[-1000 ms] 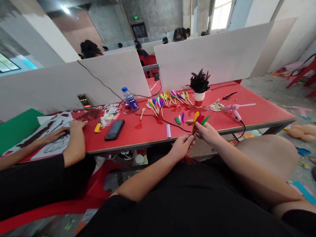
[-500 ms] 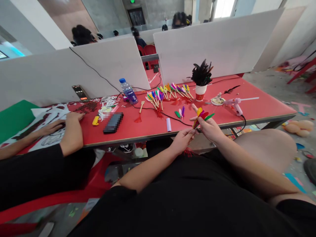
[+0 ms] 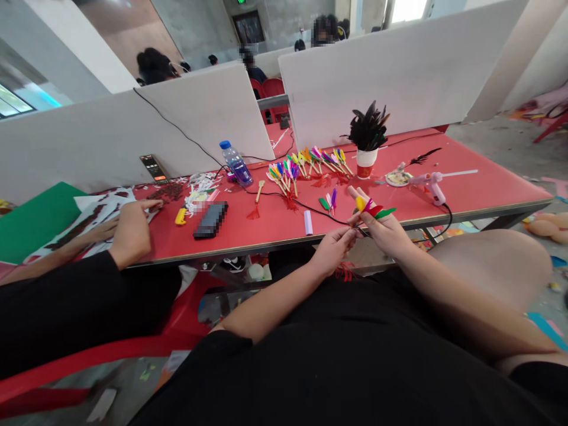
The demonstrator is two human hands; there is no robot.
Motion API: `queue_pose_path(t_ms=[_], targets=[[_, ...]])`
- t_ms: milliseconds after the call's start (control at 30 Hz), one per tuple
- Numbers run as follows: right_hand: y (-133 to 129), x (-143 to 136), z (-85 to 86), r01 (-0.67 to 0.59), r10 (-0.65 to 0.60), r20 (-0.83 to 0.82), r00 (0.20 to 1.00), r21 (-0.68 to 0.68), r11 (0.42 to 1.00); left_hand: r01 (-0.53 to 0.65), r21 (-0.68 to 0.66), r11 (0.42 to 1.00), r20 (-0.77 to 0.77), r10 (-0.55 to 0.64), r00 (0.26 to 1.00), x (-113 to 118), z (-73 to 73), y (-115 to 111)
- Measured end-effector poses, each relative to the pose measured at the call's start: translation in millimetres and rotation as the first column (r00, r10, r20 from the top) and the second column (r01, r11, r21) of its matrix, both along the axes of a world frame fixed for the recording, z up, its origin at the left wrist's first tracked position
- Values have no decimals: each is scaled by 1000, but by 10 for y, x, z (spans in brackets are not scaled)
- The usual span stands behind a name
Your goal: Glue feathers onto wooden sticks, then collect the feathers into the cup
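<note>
Colourful feathers (image 3: 375, 210), yellow, purple, red and green, fan out from my right hand (image 3: 385, 232), whose thumb presses them against the fingers. My left hand (image 3: 333, 249) is closed at the lower end of the same bunch, fingertips pinched beside the right hand. A red tassel (image 3: 345, 272) hangs below my left hand; the handle it belongs to is mostly hidden by the fingers. Just beyond, on the red table (image 3: 270, 228), lie a few loose feathers (image 3: 329, 202) in green, pink and purple.
Finished-looking feather sticks (image 3: 284, 174) lie behind. A paper cup (image 3: 366, 164) of black feathers, a glue gun (image 3: 430, 186) and a glue-smeared plate (image 3: 399, 176) stand right. Leftward are a bottle (image 3: 236, 165), a blurred black object (image 3: 211, 220) and a co-worker's arm (image 3: 133, 234).
The feathers in my right hand are spread wider, and the purple one shows more. Both hands stay close together. The whole view has shifted slightly.
</note>
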State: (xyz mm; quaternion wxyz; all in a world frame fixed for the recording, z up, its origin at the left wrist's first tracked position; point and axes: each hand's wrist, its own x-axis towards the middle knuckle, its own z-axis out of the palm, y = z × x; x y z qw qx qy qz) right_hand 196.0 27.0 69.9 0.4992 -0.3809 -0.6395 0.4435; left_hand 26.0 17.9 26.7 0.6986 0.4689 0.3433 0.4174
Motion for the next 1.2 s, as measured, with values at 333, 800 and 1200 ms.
queue_pose_path(t_ms=[333,800,1200], targets=[[17,41,-5,-5,-4,95,995,95,995,-2,23,1000,40,2,999,4,8,21],[-3,-97,-110,49,-52,-86,995,-39,998,-51,153,987,-79,64,995,-52,-75,25],[-260,56,456,80,-73,-203,976,28,996,-313,197,929,-16,322,947,-529,395,198]])
